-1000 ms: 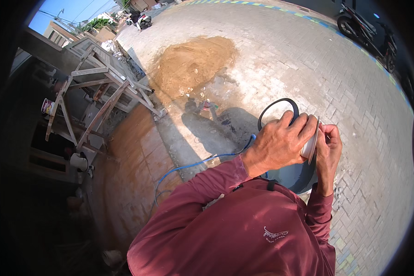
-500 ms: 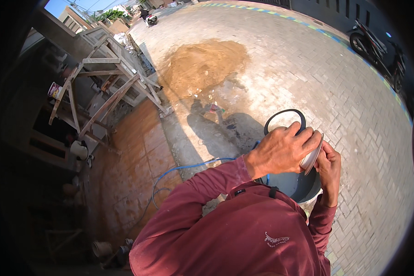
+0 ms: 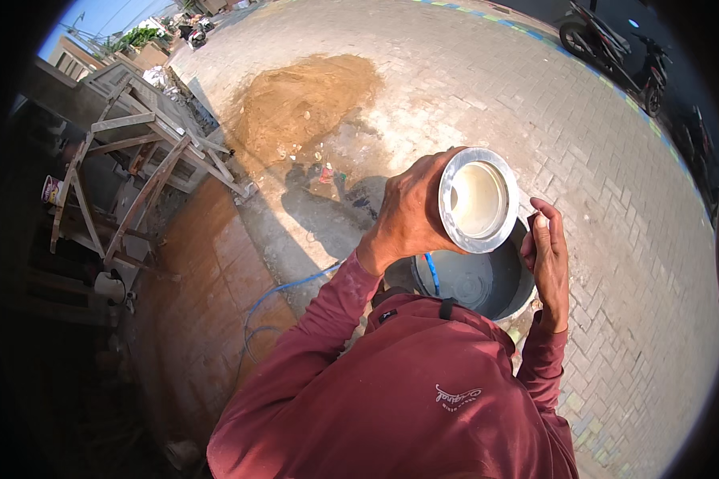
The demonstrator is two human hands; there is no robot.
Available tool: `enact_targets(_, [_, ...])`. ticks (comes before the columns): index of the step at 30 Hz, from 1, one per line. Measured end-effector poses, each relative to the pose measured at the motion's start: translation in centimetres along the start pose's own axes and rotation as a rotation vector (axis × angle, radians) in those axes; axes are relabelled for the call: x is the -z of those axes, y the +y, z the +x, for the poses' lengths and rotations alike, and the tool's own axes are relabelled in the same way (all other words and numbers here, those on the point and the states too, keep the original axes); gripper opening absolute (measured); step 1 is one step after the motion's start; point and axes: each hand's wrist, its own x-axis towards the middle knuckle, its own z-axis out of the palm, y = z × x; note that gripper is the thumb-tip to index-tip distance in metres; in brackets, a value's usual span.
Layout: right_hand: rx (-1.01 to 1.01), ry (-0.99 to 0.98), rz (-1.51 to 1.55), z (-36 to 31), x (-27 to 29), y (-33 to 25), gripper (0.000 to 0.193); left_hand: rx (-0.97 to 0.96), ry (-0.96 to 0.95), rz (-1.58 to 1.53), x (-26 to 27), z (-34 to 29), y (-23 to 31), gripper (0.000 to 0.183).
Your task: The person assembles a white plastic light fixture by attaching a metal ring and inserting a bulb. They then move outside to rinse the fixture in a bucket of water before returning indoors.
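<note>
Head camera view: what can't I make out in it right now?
All in the head view:
Left hand: its fingertips, hidden behind the round flanged piece.
Right hand: whether it pinches anything; too small to tell.
Bucket: parts of its rim, hidden by the round flanged piece and the shirt.
Blue hose: the stretch hidden behind the left arm.

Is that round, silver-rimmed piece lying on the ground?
No, the left hand is holding the round, silver-rimmed piece up, and it overlaps the bucket in this view.
</note>
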Motion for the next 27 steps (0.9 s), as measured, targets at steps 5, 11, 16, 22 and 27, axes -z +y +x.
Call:
enact_targets(5, [0.384, -0.006, 0.098, -1.6, 0.5, -0.9, 0.022, -0.195, 0.064, 0.039, 0.8, -1.1, -1.3, 0.092])
enact_targets(11, [0.767, -0.003, -0.42, -2.7, -1.1, -4.3, 0.034, -0.454, 0.189, 0.287, -0.1, 0.7, -0.9, 0.069])
enact_targets(16, [0.801, -0.043, -0.658, -1.6, -2.8, -4.5, 0.034, -0.494, 0.222, 0.479, -0.3, 0.8, -0.8, 0.056])
enact_targets(22, [0.538, -0.276, 0.07, -2.5, -6.3, -3.4, 0.017, -0.482, 0.275, 0.516, -1.1, 0.4, -2.5, 0.058])
enact_targets(27, [0.719, 0.02, -0.33, -0.1, -5.9, -1.2, 0.021, -0.278, 0.273, 0.491, -2.3, -0.5, -2.6, 0.08])
